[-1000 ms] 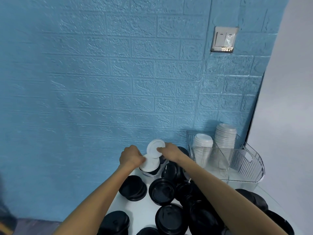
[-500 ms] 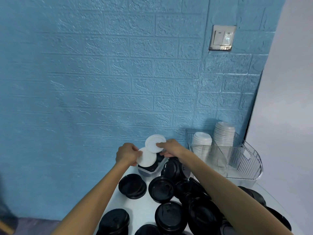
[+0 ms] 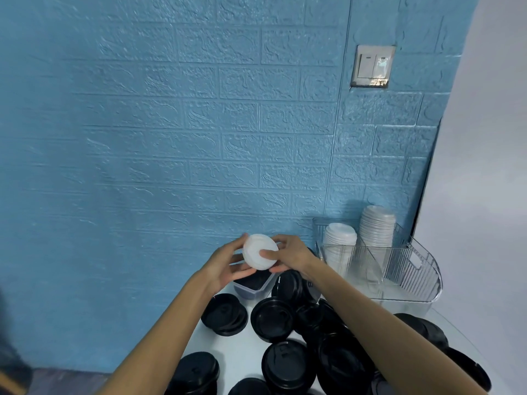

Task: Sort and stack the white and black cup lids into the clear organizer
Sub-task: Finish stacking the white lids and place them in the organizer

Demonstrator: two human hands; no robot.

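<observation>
Both hands hold a small stack of white lids (image 3: 259, 250) in the air in front of the blue wall. My left hand (image 3: 224, 267) cups it from the left and below; my right hand (image 3: 289, 256) grips it from the right with the thumb on its face. The clear organizer (image 3: 410, 269) stands at the right against the wall, with two stacks of white lids (image 3: 340, 242) (image 3: 376, 226) in its back compartments. Several black lids (image 3: 272, 319) lie scattered and piled on the white table below my arms.
A small clear tub (image 3: 253, 287) with dark lids in it sits just under my hands. A light switch (image 3: 372, 66) is on the blue brick wall. A white wall edge rises at the right. The table edge runs down at the left.
The two white lids, held apart one per hand, have been brought together into one stack between both hands and lifted a little above the tub.
</observation>
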